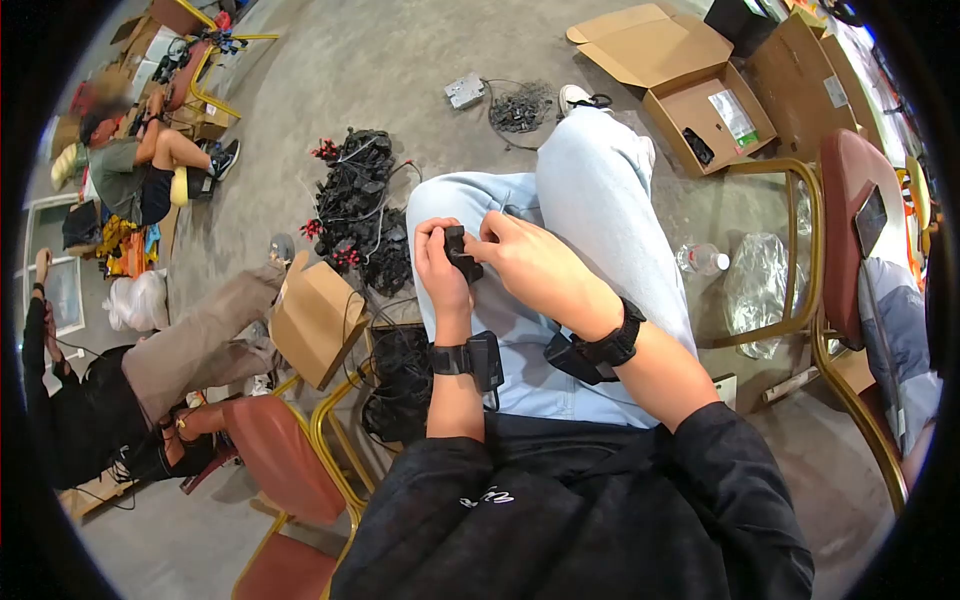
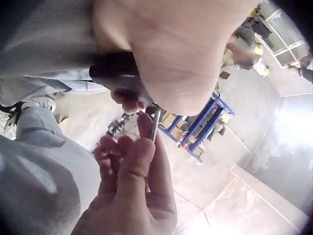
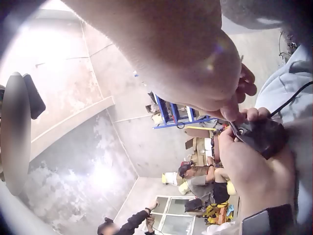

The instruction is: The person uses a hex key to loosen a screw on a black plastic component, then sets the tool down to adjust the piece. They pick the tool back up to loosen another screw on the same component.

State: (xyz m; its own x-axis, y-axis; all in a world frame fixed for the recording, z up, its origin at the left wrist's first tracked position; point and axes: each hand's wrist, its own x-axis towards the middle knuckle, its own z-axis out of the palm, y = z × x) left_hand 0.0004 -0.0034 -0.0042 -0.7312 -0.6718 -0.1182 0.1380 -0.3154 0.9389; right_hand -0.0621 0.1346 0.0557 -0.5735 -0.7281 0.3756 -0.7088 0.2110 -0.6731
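Over my lap, my left hand (image 1: 440, 268) grips a small black device (image 1: 461, 252), its fingers curled round the side. In the right wrist view a black cable (image 3: 292, 99) runs by the device (image 3: 268, 137). From the other side, my right hand (image 1: 530, 262) reaches in with its fingertips at the device. Seen from the left wrist, the right hand (image 2: 132, 183) pinches a thin metal rod (image 2: 156, 125) between thumb and finger, pointing at the black device (image 2: 115, 73). The rod's far end is hidden behind the heel of the left hand (image 2: 171, 63).
A pile of black devices with cables (image 1: 360, 205) lies on the floor ahead. An open cardboard box (image 1: 710, 125) and a plastic bottle (image 1: 703, 260) are at right, beside a chair (image 1: 855, 235). Another person (image 1: 110, 390) sits at left near a cardboard box (image 1: 315, 318).
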